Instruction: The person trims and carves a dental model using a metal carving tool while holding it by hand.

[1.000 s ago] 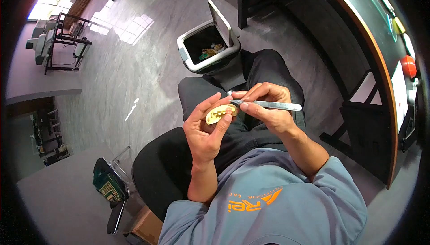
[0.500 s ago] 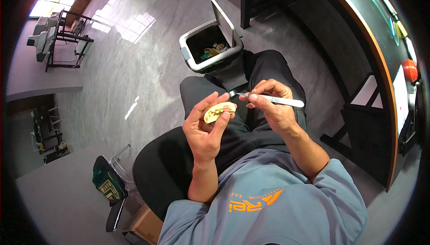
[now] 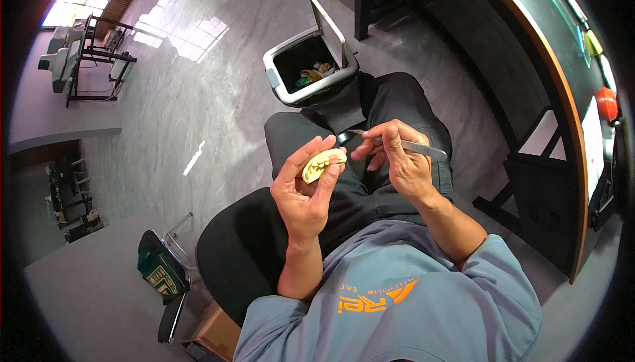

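My left hand (image 3: 301, 203) is closed round a pale yellow dental cast (image 3: 323, 165), its row of teeth facing up and a pinkish patch near its right end. The thumb presses on the cast's near side. To the right, my right hand (image 3: 405, 160) grips a slim metal scalpel (image 3: 423, 150) between thumb and fingers, its blade end pointing left. The scalpel's tip is above and right of the cast, apart from it. A small dark shiny thing (image 3: 344, 138) shows beside my left fingertips; what it is I cannot make out.
Beyond my knees stands a bin (image 3: 270, 64) with a white rim, its lid raised and some waste inside. A dark-topped desk (image 3: 562, 78) curves along the right. A folding chair with a green bag (image 3: 159, 273) and a cardboard box (image 3: 217, 331) are at lower left.
My right hand has turned the scalpel, so its handle slopes down to the right and looks darker. Some right fingers have spread. My left hand and the cast have barely shifted.
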`<action>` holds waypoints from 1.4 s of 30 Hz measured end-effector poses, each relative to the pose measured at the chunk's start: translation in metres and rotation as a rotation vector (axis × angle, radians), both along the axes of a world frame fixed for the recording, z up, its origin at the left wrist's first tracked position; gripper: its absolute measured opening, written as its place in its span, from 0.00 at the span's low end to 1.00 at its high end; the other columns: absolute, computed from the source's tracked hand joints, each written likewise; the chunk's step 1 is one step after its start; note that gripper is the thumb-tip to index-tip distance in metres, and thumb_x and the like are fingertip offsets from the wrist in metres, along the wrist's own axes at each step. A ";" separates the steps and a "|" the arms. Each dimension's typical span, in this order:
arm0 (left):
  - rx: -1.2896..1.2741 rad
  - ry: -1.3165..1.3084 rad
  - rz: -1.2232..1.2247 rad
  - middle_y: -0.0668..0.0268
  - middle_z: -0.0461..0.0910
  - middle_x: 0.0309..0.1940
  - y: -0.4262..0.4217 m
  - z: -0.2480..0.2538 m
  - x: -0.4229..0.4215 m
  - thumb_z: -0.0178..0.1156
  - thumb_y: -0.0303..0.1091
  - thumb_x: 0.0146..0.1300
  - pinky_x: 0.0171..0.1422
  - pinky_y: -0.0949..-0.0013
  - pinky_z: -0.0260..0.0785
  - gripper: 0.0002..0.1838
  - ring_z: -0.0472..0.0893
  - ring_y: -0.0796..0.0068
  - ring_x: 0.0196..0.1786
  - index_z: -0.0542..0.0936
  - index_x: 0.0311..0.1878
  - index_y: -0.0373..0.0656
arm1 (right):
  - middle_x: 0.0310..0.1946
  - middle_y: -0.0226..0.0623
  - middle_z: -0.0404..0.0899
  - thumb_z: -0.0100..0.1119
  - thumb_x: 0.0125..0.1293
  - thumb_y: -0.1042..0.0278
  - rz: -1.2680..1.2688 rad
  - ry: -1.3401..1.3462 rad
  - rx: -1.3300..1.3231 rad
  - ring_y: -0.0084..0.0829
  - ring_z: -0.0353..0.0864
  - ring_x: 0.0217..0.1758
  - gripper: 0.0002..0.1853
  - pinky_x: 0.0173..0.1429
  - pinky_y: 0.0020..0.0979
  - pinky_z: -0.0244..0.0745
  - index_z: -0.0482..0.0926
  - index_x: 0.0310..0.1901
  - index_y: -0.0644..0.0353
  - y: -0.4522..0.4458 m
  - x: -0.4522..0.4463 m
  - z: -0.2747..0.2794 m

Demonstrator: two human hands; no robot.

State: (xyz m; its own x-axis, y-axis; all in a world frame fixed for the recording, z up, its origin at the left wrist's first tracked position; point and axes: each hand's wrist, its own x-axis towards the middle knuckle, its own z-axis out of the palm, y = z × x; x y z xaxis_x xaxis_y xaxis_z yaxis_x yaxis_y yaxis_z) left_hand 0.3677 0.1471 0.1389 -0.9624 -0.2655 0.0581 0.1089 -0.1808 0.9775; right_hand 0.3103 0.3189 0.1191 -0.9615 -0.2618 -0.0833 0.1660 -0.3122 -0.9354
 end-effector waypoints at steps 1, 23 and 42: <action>-0.011 0.005 0.003 0.43 0.82 0.58 0.001 0.000 -0.001 0.64 0.17 0.68 0.57 0.66 0.85 0.23 0.87 0.58 0.55 0.75 0.65 0.29 | 0.35 0.42 0.88 0.54 0.81 0.51 -0.034 0.054 -0.002 0.30 0.91 0.42 0.22 0.38 0.26 0.85 0.83 0.47 0.67 -0.003 0.002 0.000; -0.094 0.002 0.043 0.45 0.81 0.61 0.009 -0.003 -0.001 0.64 0.17 0.69 0.70 0.66 0.75 0.24 0.83 0.62 0.64 0.74 0.68 0.28 | 0.46 0.48 0.87 0.71 0.66 0.79 0.004 0.055 -0.060 0.32 0.89 0.50 0.13 0.57 0.33 0.86 0.78 0.48 0.70 -0.021 0.010 0.005; -0.315 -0.273 0.204 0.51 0.83 0.50 -0.058 -0.016 -0.053 0.62 0.28 0.73 0.63 0.59 0.78 0.24 0.85 0.55 0.56 0.72 0.67 0.28 | 0.41 0.44 0.87 0.69 0.66 0.83 -0.165 -0.010 -0.172 0.32 0.91 0.47 0.10 0.49 0.27 0.89 0.78 0.44 0.65 0.023 -0.016 0.004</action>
State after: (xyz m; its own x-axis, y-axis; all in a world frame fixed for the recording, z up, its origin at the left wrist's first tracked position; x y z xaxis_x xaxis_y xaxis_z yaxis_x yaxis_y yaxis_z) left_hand 0.3148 0.0892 0.1232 -0.8835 -0.4612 -0.0819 -0.1576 0.1280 0.9792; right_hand 0.2943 0.3416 0.1227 -0.9918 -0.1128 -0.0604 0.1085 -0.4907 -0.8646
